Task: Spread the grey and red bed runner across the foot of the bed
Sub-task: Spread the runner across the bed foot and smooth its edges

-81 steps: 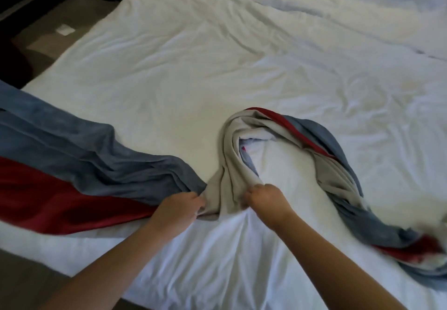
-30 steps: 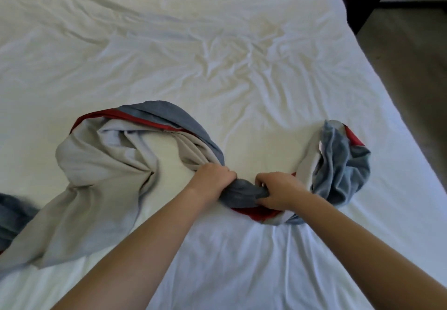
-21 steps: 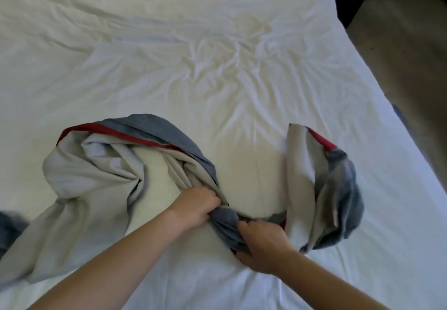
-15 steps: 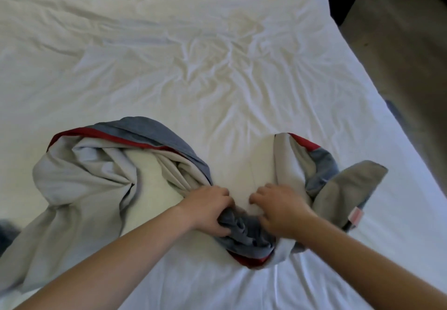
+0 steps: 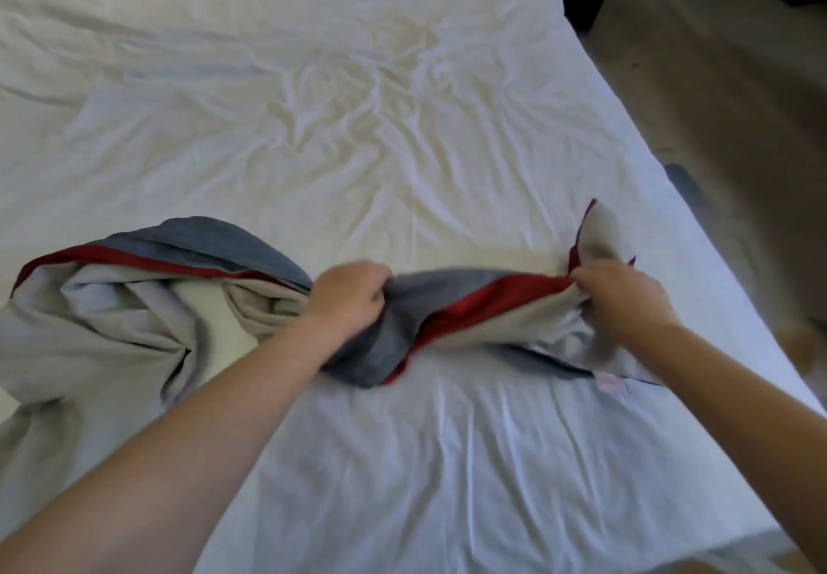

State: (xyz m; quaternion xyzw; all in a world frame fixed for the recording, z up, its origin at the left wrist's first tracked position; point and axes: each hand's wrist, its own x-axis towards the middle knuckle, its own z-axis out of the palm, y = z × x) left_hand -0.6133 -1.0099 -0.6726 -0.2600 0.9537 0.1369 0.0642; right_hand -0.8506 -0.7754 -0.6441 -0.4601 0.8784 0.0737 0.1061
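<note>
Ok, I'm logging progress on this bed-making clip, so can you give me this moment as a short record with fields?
item: grey and red fabric bed runner, twisted, not yet flat
left grip: left hand clutches the runner mid-length
right grip: right hand clutches it near its right end
between hands: stretched, red stripe showing
left portion: bunched heap, pale underside up
surface: wrinkled white bed sheet

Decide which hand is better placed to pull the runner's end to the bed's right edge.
The right hand: it grips the bed runner near its loose end, nearest that edge. The left hand holds the bunched middle.
</note>
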